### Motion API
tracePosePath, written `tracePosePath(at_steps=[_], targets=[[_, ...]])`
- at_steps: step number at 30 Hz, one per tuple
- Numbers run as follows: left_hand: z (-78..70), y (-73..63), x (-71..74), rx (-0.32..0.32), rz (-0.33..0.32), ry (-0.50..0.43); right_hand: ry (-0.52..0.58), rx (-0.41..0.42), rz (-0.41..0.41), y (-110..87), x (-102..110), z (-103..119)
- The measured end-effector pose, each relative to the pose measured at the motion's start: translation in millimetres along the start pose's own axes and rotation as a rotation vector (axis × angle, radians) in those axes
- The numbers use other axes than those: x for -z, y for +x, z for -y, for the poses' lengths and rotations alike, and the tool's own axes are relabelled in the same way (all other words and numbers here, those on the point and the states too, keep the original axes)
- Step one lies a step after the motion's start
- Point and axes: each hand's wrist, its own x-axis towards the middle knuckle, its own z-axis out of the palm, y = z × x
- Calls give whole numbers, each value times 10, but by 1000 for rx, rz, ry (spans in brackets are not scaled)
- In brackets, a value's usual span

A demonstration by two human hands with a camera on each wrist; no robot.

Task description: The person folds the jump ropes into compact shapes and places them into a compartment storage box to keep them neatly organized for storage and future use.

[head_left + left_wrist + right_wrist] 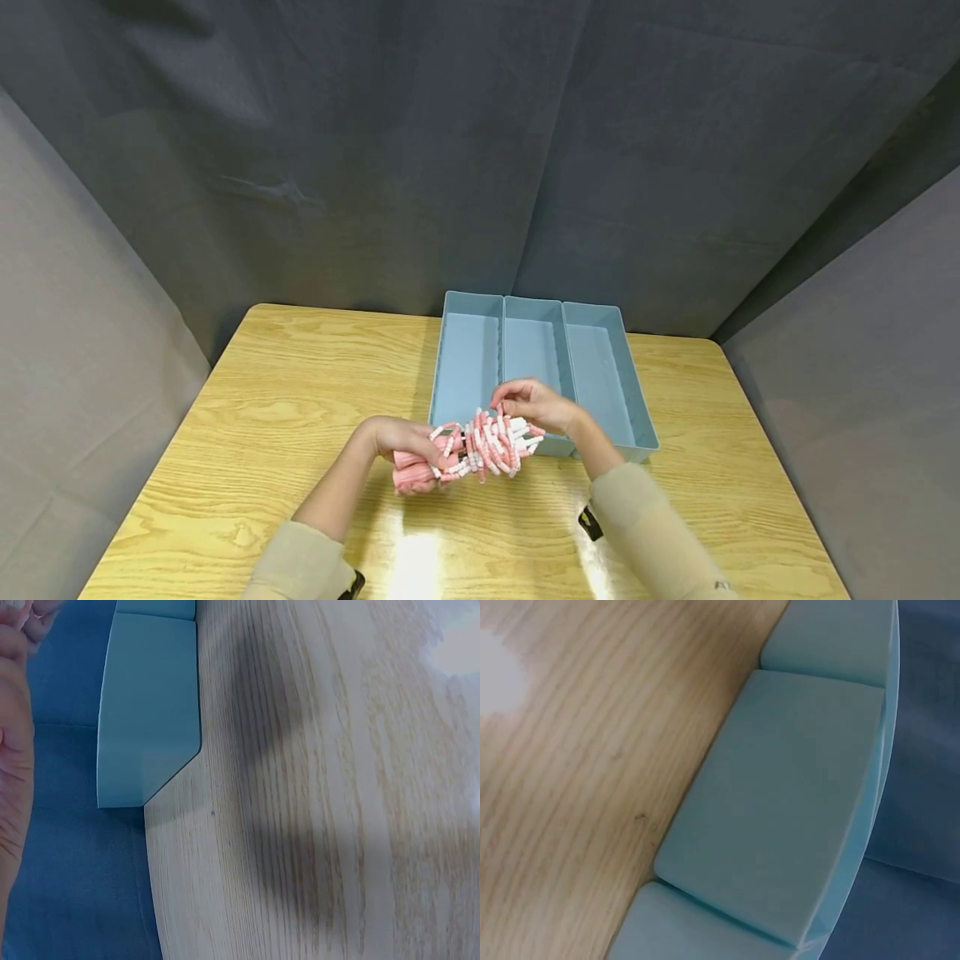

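In the head view a beaded jump rope, with pink and white beads, is bundled in coils in front of the body. My left hand grips its two pink handles, which lie side by side. Above the coils, the fingers of my right hand pinch a strand of the beads. Part of the left hand shows at the edge of the left wrist view. The right wrist view does not include the right hand.
A light blue tray with three long compartments stands on the wooden table, just behind the hands. Its near wall fills much of the right wrist view. Dark curtains hang behind the table, and grey panels flank it.
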Motion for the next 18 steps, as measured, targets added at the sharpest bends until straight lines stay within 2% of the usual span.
tracePosePath(at_steps=[13, 18], targets=[[60, -24, 54, -71, 5, 13, 66, -79, -203, -22, -150, -51], [49, -28, 58, -104, -22, 34, 110, -5, -240, -65, -212, -36]])
